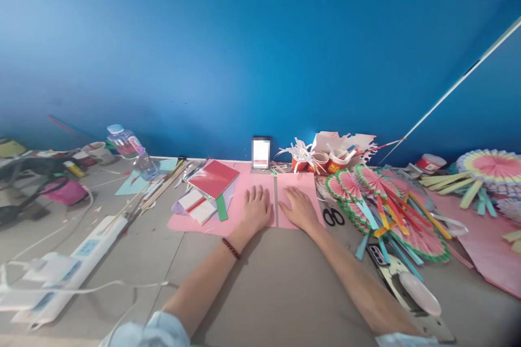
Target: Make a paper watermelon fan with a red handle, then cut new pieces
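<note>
Palm down on a large pink sheet (223,173) lies my left hand (257,209), its fingers slightly apart and holding nothing. My right hand (299,207) rests flat, fingers extended, on a smaller pink sheet (303,180). A narrow grey gap separates the two sheets between my hands. Left of my left hand are a red square packet (214,179), a white packet with a red stripe (197,206) and a green strip (221,207). Black-handled scissors (334,217) lie just right of my right hand.
At the right are pleated paper fans (427,227) and a phone (396,276). Paper cups (340,160) and a small upright screen (261,153) stand by the blue wall. Leftward are a tilted bottle (132,149), thin sticks (165,190) and a power strip (85,265) with cables.
</note>
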A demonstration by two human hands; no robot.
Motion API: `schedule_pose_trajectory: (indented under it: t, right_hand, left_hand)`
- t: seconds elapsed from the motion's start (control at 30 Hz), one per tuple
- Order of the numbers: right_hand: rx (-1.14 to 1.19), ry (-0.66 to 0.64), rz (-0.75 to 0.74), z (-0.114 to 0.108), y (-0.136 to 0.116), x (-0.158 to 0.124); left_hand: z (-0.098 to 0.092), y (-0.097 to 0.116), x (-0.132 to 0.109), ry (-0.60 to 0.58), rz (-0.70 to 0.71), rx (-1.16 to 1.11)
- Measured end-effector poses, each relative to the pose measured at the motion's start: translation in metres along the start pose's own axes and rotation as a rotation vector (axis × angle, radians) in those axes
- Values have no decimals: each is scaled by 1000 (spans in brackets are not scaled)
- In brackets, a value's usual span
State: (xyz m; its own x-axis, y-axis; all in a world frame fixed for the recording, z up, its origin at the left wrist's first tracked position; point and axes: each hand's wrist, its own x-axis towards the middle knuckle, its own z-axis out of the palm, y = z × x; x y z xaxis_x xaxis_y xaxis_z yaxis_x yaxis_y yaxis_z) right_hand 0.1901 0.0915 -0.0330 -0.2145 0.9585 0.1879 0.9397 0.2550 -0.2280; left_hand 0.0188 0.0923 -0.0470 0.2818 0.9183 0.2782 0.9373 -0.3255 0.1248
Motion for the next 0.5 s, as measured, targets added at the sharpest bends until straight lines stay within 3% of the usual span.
schedule_pose_trajectory:
  t: [0.1,0.23,0.37,0.5]
  right_hand:
    - [58,106,90,-12,4,5]
    - [-53,234,272,-23,24,10]
    - [-132,189,369,-29,43,11]
    - [-60,127,424,-35,52,13]
  left_hand:
    - [-4,1,0,2,10,-28]
    - [-8,5,0,9,45,-57]
    - [-10,10,-1,17,101,-80]
    - [-14,14,-3,-16,153,-109]
